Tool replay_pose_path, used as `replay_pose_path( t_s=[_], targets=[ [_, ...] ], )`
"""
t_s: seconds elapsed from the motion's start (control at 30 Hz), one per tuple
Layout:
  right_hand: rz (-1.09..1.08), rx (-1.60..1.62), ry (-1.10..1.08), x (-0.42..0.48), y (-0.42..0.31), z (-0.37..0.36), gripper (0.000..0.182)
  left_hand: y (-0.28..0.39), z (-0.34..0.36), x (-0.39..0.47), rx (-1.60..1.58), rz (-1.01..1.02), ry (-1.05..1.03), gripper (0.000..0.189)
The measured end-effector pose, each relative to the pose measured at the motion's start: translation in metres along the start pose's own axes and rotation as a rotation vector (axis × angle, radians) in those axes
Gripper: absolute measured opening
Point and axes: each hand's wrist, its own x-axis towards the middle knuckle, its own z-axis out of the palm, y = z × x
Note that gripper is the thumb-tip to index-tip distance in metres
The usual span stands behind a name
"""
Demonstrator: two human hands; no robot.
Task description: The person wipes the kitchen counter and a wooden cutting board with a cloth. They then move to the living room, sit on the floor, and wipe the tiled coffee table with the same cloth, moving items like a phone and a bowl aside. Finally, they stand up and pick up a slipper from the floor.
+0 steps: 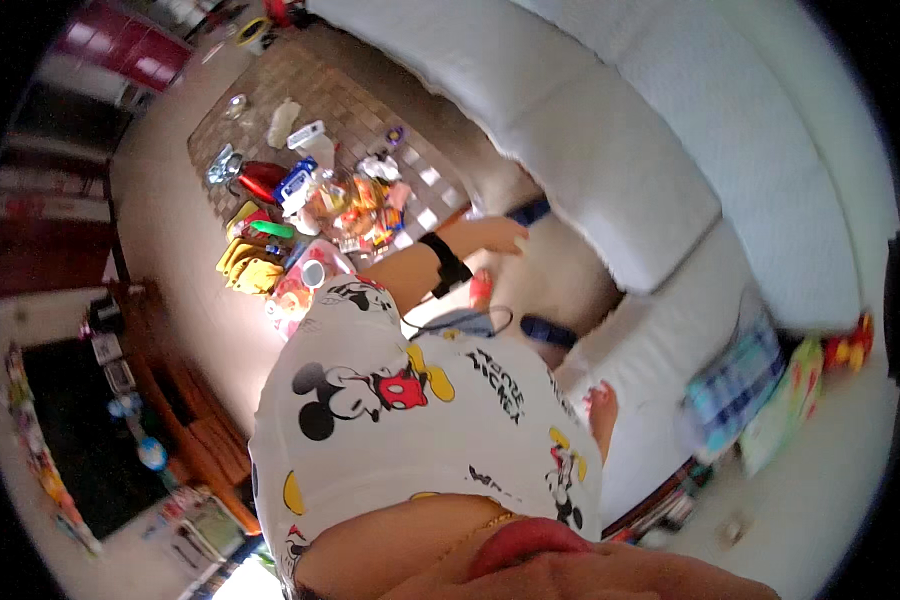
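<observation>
My left hand (501, 234), blurred, reaches past the near corner of the low table (259, 82) with fingers extended and nothing visible in it. A black wristband (446, 264) is on that wrist. My right hand (602, 405) is low beside my printed white shirt, over the pale sofa seat (645, 427); its grip is unclear. On the table are packaged snacks (364, 199), a blue and white pack (296, 184), a red object (262, 180), and white crumpled material (379, 167). Nearer are a green object (272, 229), yellow items (251, 268) and a white cup (313, 273).
A long pale sofa (607, 142) curves along the right side. Dark blue slippers (547, 330) lie on the floor between sofa and table. A plaid blue cloth (739, 382) lies on the sofa. To the left stands a wooden cabinet (187, 405) near a dark screen (94, 427).
</observation>
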Motion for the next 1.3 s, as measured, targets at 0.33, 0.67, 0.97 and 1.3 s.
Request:
replay_pose_path(
  t_s=[0.33,0.67,0.97,1.3],
  targets=[
    [-0.475,-0.406,-0.018,0.031,-0.171,0.057,0.042,-0.062,-0.038,-0.043,-0.273,-0.019,0.082,0.049],
    [-0.381,-0.539,-0.246,0.090,-0.230,0.048,0.033,-0.068,-0.019,-0.081,-0.357,-0.334,0.078,0.046],
    [-0.255,-0.834,-0.442,0.209,-0.167,0.084,0.028,-0.091,0.035,-0.013,-0.350,-0.368,-0.011,0.044],
    [-0.554,-1.616,-0.708,0.420,-0.050,0.213,0.014,-0.263,0.129,0.210,0.032,-0.442,-0.147,0.033]
  ],
)
